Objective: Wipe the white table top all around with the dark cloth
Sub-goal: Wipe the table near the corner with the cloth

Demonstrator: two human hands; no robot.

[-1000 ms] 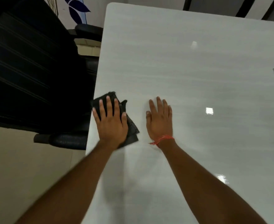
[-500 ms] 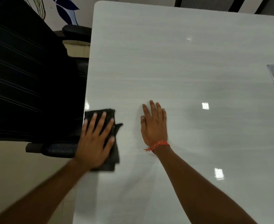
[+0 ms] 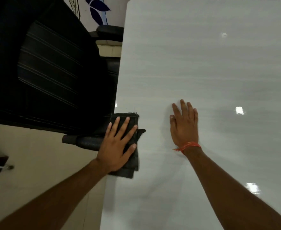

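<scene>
Left hand [image 3: 118,146], fingers flat and spread, presses folded dark cloth [image 3: 133,161] onto glossy white table top [image 3: 202,72] at its left edge; right hand [image 3: 184,127], flat and empty, braces.

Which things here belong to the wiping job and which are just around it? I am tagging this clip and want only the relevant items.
Part of the job:
- folded dark cloth, at the table's left edge
- glossy white table top
- left hand, flat on the cloth
- right hand, flat on the bare top

Just around:
- black striped office chair
- red thread wristband
- beige tiled floor
</scene>
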